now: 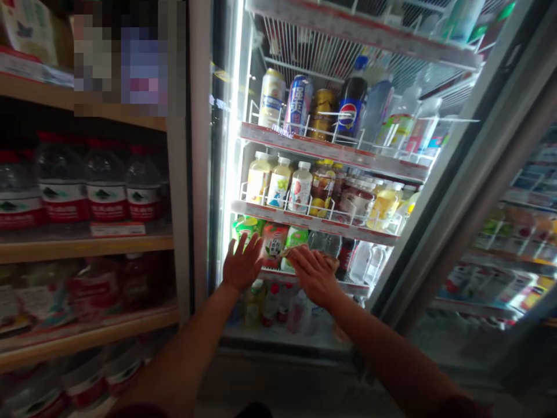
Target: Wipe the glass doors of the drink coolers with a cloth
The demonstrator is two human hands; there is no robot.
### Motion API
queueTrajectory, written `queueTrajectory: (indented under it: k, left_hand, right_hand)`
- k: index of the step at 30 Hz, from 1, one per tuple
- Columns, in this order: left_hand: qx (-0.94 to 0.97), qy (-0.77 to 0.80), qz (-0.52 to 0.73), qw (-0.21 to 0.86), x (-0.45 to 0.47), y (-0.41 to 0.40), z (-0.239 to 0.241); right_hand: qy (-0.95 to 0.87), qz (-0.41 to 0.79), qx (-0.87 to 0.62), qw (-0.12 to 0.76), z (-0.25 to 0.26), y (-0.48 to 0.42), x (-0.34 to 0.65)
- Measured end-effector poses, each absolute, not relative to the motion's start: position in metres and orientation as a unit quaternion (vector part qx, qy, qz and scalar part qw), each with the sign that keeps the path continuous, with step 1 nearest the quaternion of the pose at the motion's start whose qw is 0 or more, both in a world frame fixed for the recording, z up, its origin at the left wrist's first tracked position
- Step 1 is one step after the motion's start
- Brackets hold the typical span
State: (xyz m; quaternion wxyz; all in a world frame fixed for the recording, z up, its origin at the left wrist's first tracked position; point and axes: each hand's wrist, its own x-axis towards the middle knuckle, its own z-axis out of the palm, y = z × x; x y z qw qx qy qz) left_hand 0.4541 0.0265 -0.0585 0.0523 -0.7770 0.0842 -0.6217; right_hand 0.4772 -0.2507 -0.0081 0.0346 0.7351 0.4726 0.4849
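In the head view my left hand (pixel 242 264) is raised with fingers spread, palm toward the glass door (pixel 296 337) of a lit drinks fridge. It holds nothing and appears to rest on the glass. My right hand (pixel 314 276) lies flat over a crumpled brownish cloth (pixel 331 262), pressing it toward the same pane. Most of the cloth is hidden under the fingers. Behind the hands, on a lower fridge shelf, are a red drink pack (pixel 274 244) and a green pack (pixel 298 238).
Higher fridge shelves hold cans (pixel 298 101), a Pepsi bottle (pixel 350 107) and juice bottles (pixel 300 188). On the left, wooden shelves (pixel 87 249) carry red-labelled water bottles (pixel 107 191). A metal door frame (pixel 439 220) slants along the right, beside another drinks fridge section (pixel 496 249).
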Motion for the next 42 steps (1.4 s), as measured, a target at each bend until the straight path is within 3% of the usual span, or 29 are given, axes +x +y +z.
queueTrajectory:
  k: [6,13,18,20,25,32,38,42]
  left_hand:
    - [-0.779,0.083,-0.620,0.057,0.455,0.028,-0.059]
    - [-0.795,0.088,-0.598,0.042,0.457,0.031,-0.061]
    - [-0.783,0.093,-0.613,0.050,0.455,0.027,-0.059]
    - [-0.780,0.092,-0.616,0.053,0.454,0.026,-0.057]
    - [-0.795,0.083,-0.600,0.041,0.453,0.027,-0.058]
    - [-0.809,0.077,-0.583,0.016,0.456,0.028,-0.062]
    - [-0.804,0.080,-0.588,0.025,0.456,0.029,-0.064]
    - [-0.798,0.078,-0.596,0.042,0.457,0.030,-0.063]
  right_hand:
    - [0.368,0.557,0.743,-0.052,0.051,-0.200,0.479]
    - [0.480,0.518,0.706,0.056,0.017,-0.218,0.482]
    - [0.306,0.593,0.744,-0.020,0.036,-0.273,0.498]
    - [0.280,0.600,0.749,-0.025,0.018,-0.296,0.499]
    - [0.355,0.569,0.738,0.071,-0.037,-0.357,0.500]
    - [0.132,0.656,0.733,-0.126,0.019,-0.409,0.530]
    - [0.170,0.642,0.737,-0.120,-0.018,-0.424,0.529]
    - [0.132,0.677,0.707,-0.153,0.047,-0.415,0.537]
